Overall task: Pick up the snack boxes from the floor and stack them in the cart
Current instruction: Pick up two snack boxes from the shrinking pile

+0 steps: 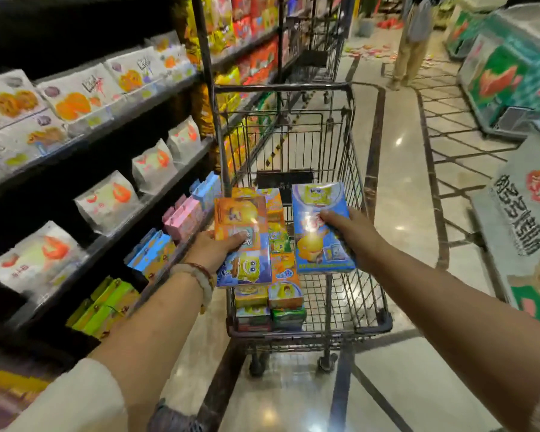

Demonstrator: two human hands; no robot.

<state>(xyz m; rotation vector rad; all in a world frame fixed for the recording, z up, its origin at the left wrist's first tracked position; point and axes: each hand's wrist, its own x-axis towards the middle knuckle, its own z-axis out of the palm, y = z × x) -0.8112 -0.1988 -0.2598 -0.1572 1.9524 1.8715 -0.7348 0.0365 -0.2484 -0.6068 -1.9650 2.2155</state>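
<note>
On the far left, black store shelves [113, 219] carry white snack bags, with pink, blue and green cartons on the low tiers. Just right of them the left hand [214, 247] grips the near left edge of a flat orange-and-blue cartoon-printed snack box [242, 241], thumb over its top face, holding it above the stack of orange, yellow and green snack boxes [270, 294] already piled in the left half of the black wire shopping cart [349, 275]. That stack looks uneven, so I judge that a box set down off-centre could slide off it or tip the upper layers toward the bare right half of the basket.

Further right, the right hand [345, 227] clasps the right edge of a flat blue cartoon-printed snack box [320, 229], held over the cart's right side above the wire floor. The grip is on one edge only and the wrapping looks glossy, so the box might slip or pivot downward and land askew if let go from this height.

On the right, the polished tile floor [418, 188] runs past green freezer cabinets [505, 73]; a nudge could roll the cart.
</note>
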